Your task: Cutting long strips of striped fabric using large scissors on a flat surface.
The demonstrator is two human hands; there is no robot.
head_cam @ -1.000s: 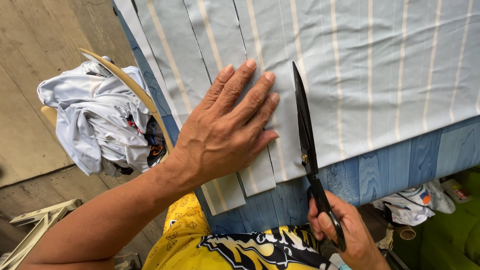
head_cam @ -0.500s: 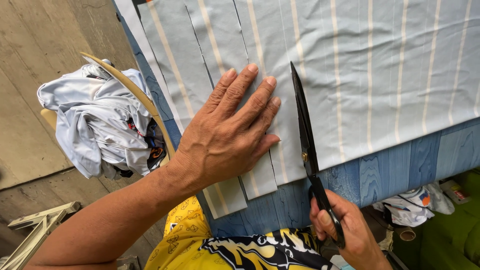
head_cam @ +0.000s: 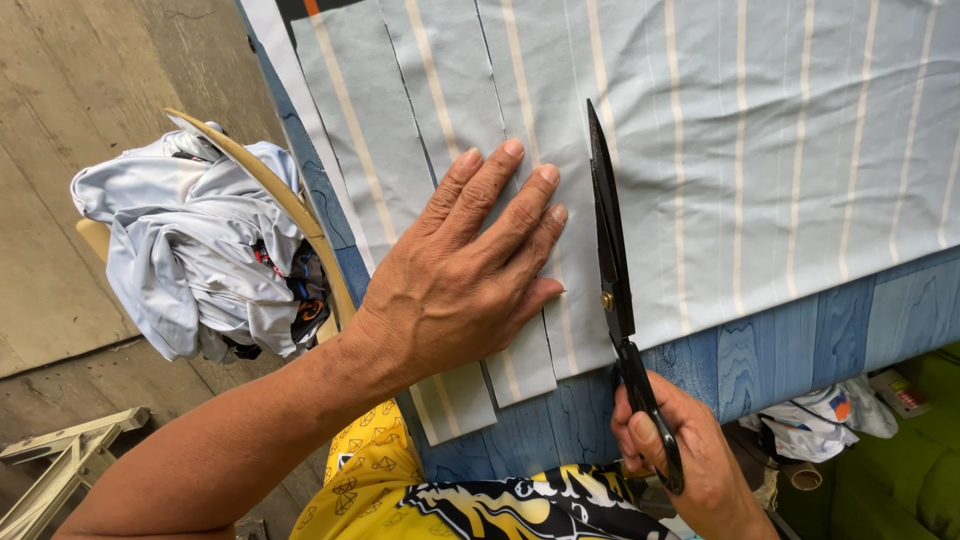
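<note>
Your left hand (head_cam: pixel 470 280) lies flat, palm down and fingers spread, on the pale blue striped fabric (head_cam: pixel 760 150), gripping nothing; it presses the cloth onto the blue wood-grain table (head_cam: pixel 800 350). Under your palm and to its left, the fabric is already cut into long narrow strips (head_cam: pixel 400 150) that run from the near edge of the table toward the far side, lying side by side; their near ends hang a little over the table's edge.

Your right hand (head_cam: pixel 680 460) is closed around the handles of the black scissors (head_cam: pixel 612 270), below the table's near edge. The blades point away from you, toward the far side, and look nearly shut. They lie in the fabric just to the right of your left fingertips, close beside them but not touching. The pivot sits just inside the cloth's near edge.

To the right of the blades the fabric lies uncut, spread wide across the table with cream stripes running near to far.

On the left, well apart from the table's work area, a bundle of white-grey cloth (head_cam: pixel 190 250) is heaped on a chair with a curved wooden back (head_cam: pixel 280 200), which stands on a plank floor (head_cam: pixel 60 100). At the near right, below the table, there is a small crumpled white cloth (head_cam: pixel 815 420) and something green (head_cam: pixel 900 470).
</note>
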